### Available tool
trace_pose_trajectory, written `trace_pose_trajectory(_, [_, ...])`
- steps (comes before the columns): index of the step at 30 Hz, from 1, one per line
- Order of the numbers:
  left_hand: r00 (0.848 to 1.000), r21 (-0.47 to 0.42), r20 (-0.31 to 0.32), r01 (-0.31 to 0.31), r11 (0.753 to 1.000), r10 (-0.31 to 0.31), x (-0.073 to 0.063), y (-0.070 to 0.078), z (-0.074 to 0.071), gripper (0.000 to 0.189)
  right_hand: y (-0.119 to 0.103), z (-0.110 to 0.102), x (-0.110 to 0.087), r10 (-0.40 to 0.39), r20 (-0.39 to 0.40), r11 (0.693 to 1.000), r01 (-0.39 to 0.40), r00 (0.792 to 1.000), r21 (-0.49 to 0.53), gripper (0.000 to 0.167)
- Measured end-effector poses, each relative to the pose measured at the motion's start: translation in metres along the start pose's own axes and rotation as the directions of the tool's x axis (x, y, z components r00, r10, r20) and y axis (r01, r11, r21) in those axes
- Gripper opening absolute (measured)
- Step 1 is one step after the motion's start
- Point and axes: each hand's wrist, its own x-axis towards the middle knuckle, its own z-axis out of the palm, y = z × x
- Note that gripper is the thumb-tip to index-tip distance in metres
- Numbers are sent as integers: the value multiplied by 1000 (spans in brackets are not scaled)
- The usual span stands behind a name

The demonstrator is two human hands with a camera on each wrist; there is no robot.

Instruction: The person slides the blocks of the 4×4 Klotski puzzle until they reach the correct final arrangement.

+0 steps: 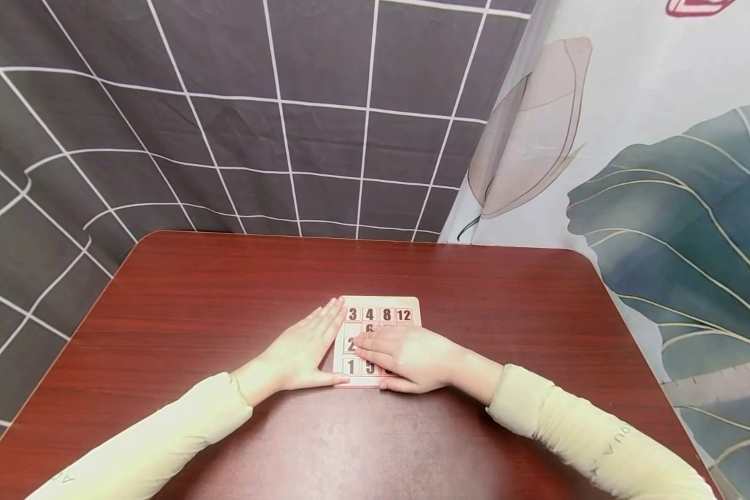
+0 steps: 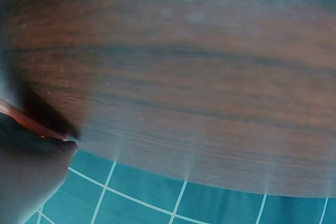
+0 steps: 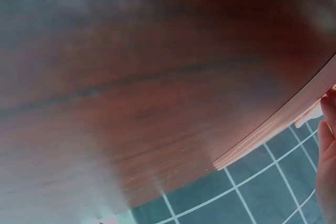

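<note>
Number board (image 1: pixel 381 302) between hands, flat on table (image 1: pixel 225 278). Left hand (image 1: pixel 306 351): fingers straight along board's left edge, thumb at near corner. Right hand (image 1: pixel 412 357): fingers extended over numbered tiles (image 1: pixel 386 315), hiding several. Uneven push could skew board or jam tile; covered digits could cause misreading. Room beyond and outside both hands; table's far edge well apart.
</note>
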Motion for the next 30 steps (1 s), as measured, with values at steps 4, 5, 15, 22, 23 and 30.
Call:
trace_pose_trajectory(4, [1000,0,-1,5,1000,-5,0,-1,0,113,-4,-1,0,-16,-14,1000,16,1000,-1,60])
trace_pose_trajectory(5, [1000,0,-1,5,1000,-5,0,-1,0,113,-4,-2,0,-15,-12,1000,15,1000,2,60])
trace_pose_trajectory(15, [1000,-6,18,9,1000,-9,-1,1,-4,111,6,-4,1,14,-2,1000,-14,1000,4,58])
trace_pose_trajectory(22, [1000,-14,10,12,1000,-11,0,2,-4,111,25,-1,4,105,54,994,-106,993,16,56])
trace_pose_trajectory(23, [1000,-15,14,14,1000,-14,0,2,-4,112,28,-1,4,118,62,993,-119,991,15,57])
trace_pose_trajectory(30, [1000,-19,5,11,1000,-11,0,1,-1,112,41,0,12,155,65,986,-158,986,46,55])
